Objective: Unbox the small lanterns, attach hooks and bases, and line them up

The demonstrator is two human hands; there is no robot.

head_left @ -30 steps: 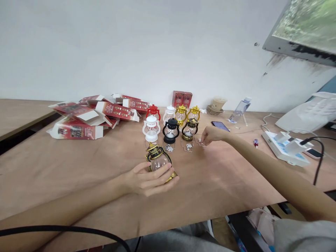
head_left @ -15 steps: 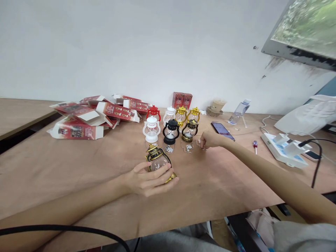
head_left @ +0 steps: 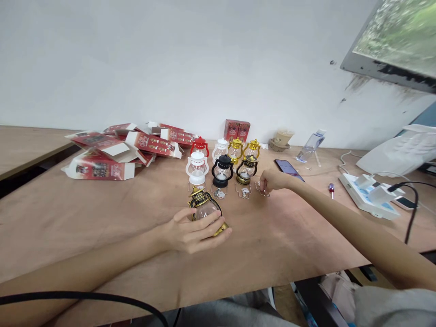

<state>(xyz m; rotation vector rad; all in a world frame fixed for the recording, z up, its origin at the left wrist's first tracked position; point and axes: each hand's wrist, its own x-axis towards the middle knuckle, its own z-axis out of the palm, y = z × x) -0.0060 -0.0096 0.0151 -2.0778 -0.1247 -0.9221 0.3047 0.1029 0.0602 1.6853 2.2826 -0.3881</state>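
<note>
My left hand (head_left: 194, 231) is wrapped round a small black-and-gold lantern (head_left: 206, 210), which leans with its top to the left; the fingers cover part of its clear globe and base. Farther right, my right hand (head_left: 274, 180) is closed in a pinch at the table, over a bent wire piece (head_left: 265, 193); what lies between its fingertips is hidden. Beside it lie another wire piece with small bits (head_left: 244, 192) and one more small cluster (head_left: 219, 194). Just behind stand a white lantern (head_left: 197, 175), a black lantern (head_left: 222, 177) and a bronze-black lantern (head_left: 245, 175).
Behind are a red lantern (head_left: 199, 143) and two gold ones (head_left: 235, 150). Opened red cartons (head_left: 102, 168) are piled at left, two red boxes (head_left: 237, 131) by the wall. At right: a phone (head_left: 289, 169), bottle (head_left: 311, 145), screwdriver (head_left: 331, 188) and power strip (head_left: 374, 204).
Almost nothing differs. The view has shifted very slightly; my left hand stays on the lantern and my right hand stays pinched at the wire piece.
</note>
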